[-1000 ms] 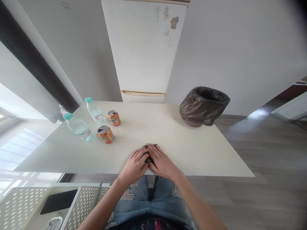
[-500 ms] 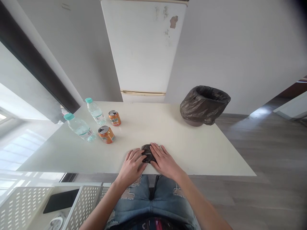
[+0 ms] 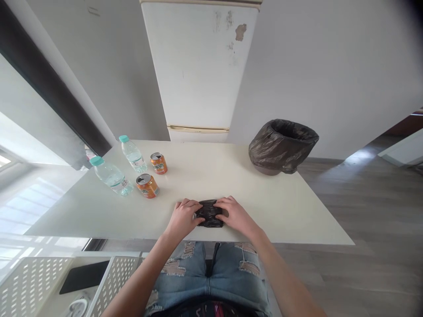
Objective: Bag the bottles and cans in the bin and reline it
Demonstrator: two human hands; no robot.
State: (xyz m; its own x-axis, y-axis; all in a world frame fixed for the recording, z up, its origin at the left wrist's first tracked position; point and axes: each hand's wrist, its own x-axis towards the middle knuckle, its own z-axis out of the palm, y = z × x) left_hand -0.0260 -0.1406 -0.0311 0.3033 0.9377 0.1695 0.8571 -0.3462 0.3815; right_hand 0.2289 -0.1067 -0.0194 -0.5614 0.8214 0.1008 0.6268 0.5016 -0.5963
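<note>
Bag point(image 3: 210, 213), dark plastic, folded flat: on the table point(image 3: 205, 176), close to the near edge, right in front of the wearer.

Change: the hands have drawn apart sideways. Palms and fingers covered much of the bag a moment ago; now its middle shows, creased and shiny, a rough oblong. Reading: it looks more spread out, and work has shifted from pressing on top to handling the two sides.

Left hand point(image 3: 182, 218): at the bag's left side, fingertips on the far part, thumb on the near part, a gap between them. Right hand point(image 3: 238, 216): mirrors this on the right side, fingers bent, thumb lower. Both touch the bag. Grip on each side: thumb and fingers apart; whether they pinch the plastic or only press it down, cannot tell.

About: two orange cans, near can point(image 3: 149, 187) and far can point(image 3: 160, 164), upright, tops opened, left of the bag. Beyond them to the left, near bottle point(image 3: 114, 178) and far bottle point(image 3: 134, 156), clear, green caps on. Far right of the table: bin point(image 3: 266, 171), upright, liner point(image 3: 280, 147) folded over its rim. None of these has visibly been shifted; only bag and hands differ.
</note>
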